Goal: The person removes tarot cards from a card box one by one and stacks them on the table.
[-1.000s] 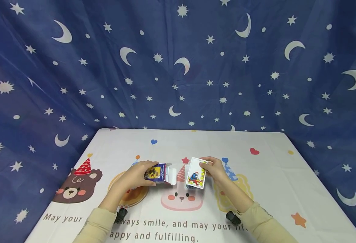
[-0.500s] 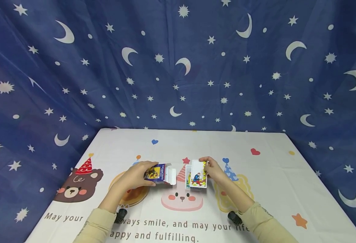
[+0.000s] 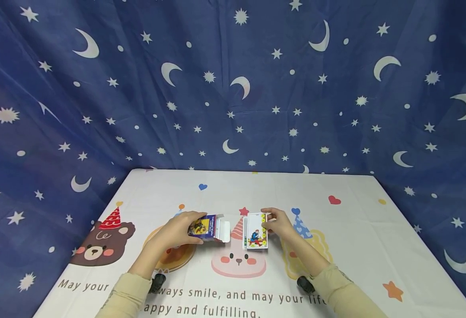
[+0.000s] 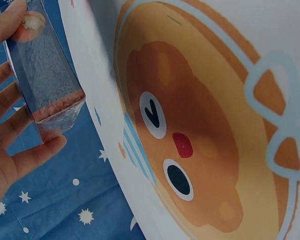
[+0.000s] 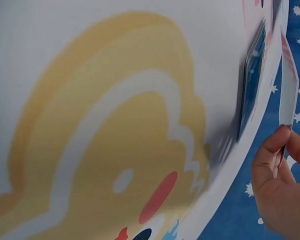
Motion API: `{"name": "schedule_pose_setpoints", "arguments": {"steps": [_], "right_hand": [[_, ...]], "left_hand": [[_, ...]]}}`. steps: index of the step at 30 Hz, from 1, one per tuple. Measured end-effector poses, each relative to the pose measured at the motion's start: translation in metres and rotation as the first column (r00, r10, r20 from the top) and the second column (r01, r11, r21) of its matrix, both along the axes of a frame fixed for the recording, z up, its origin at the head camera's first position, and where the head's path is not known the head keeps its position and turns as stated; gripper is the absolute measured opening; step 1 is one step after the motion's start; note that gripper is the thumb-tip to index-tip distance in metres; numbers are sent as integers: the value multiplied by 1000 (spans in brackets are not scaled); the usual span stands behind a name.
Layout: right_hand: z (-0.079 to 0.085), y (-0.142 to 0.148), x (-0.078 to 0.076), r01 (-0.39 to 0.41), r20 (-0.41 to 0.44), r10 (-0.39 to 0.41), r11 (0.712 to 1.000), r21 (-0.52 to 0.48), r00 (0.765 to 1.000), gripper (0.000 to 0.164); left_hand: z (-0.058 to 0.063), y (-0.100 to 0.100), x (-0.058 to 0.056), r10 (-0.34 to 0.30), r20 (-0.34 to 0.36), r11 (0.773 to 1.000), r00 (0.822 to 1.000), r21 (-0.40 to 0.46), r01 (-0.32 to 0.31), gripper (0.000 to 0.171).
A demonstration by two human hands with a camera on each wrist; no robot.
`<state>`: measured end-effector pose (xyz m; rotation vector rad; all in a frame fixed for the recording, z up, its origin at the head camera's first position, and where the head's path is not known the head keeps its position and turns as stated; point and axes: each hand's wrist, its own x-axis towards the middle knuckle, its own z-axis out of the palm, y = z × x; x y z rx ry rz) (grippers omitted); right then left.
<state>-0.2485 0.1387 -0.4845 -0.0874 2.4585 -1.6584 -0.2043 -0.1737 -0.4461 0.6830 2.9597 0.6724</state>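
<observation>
My left hand grips a blue card box by its sides, with its white end flap folded out to the right. In the left wrist view, fingers and thumb reach round the box, whose covering looks clear and shiny. Between thumb and fingers, my right hand pinches a tarot card by its right edge. That card, white with a figure in blue and red, hangs just over a small stack of cards. The right wrist view shows a gap between the held card and the stack.
A white tablecloth printed with cartoon animals and lettering covers the table. Behind it hangs a dark blue curtain with moons and stars. Dark wrist devices show near both cuffs.
My right hand has lowered the card slightly toward the stack and straightened it from its earlier tilt. The left hand and box stay almost still.
</observation>
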Motion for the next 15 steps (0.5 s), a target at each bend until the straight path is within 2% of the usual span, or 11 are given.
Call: {"name": "schedule_pose_setpoints", "arguments": {"steps": [6,15], "right_hand": [[-3,-2,-6,-23,19,23,1000,3,1000,46],[-4,-5,-9,-2,76,2,1000,8,997,45]], "left_hand": [[0,-1,2,-7,-1,1000,1000,11,7,75],[-2,-1,0,-24,-7,1000,1000,9,24,76]]}}
